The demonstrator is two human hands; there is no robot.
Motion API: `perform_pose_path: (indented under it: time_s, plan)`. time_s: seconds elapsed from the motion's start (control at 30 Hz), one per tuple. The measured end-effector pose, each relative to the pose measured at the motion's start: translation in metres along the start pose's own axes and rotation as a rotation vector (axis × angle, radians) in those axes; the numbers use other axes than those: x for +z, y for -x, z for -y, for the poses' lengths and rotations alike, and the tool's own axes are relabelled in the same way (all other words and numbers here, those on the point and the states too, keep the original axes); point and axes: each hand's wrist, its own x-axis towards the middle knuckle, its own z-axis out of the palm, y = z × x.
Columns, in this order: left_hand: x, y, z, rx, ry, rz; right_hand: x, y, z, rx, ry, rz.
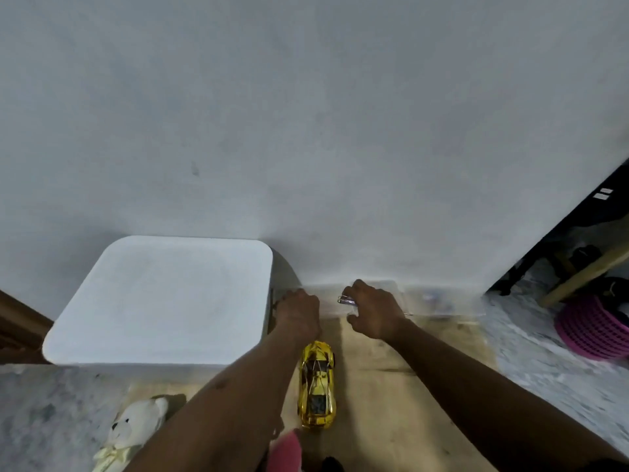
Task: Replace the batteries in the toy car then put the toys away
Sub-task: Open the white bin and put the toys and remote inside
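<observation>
A shiny yellow toy car (317, 386) lies on a tan mat (391, 403), nose toward me. Beyond it, a clear plastic container (439, 301) sits against the wall. My left hand (299, 313) is curled over the container's left end, knuckles up. My right hand (374, 310) hovers over the container's middle. It is closed on a small tool (346, 301) with a clear purple handle, and a thin metal shaft pokes out to the right. A white teddy bear (134, 429) lies at the lower left. Something pink (286, 453) shows at the bottom edge.
A large white bin with a closed lid (163, 301) stands left of my hands. The white wall (306, 131) rises just behind the container. At the right are a pink ribbed basket (592, 330) and dark furniture legs (544, 257). Marbled floor surrounds the mat.
</observation>
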Motion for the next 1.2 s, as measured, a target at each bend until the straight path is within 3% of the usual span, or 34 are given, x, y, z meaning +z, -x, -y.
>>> perform_pose_path:
  time_s: [0.13, 0.23, 0.7, 0.93, 1.07, 1.2]
  plan:
    - [-0.001, -0.023, 0.006, 0.013, -0.163, -0.009, 0.018, -0.034, 0.001, -0.118, 0.136, 0.058]
    - [-0.004, -0.043, 0.010, 0.022, -0.230, 0.083, 0.026, -0.050, 0.001, -0.170, 0.213, 0.068]
    - [0.010, -0.080, 0.021, 0.071, -0.007, 0.154, 0.045, -0.065, -0.005, -0.216, 0.272, 0.007]
    - [-0.001, -0.085, 0.027, 0.128, 0.107, 0.167, 0.039, -0.051, -0.007, -0.202, 0.046, -0.099]
    - [-0.009, -0.083, 0.033, 0.123, 0.158, 0.189, 0.027, -0.031, -0.018, -0.334, -0.174, -0.345]
    - [-0.017, -0.086, 0.034, 0.126, 0.184, 0.159, 0.031, -0.021, -0.020, -0.487, -0.132, -0.313]
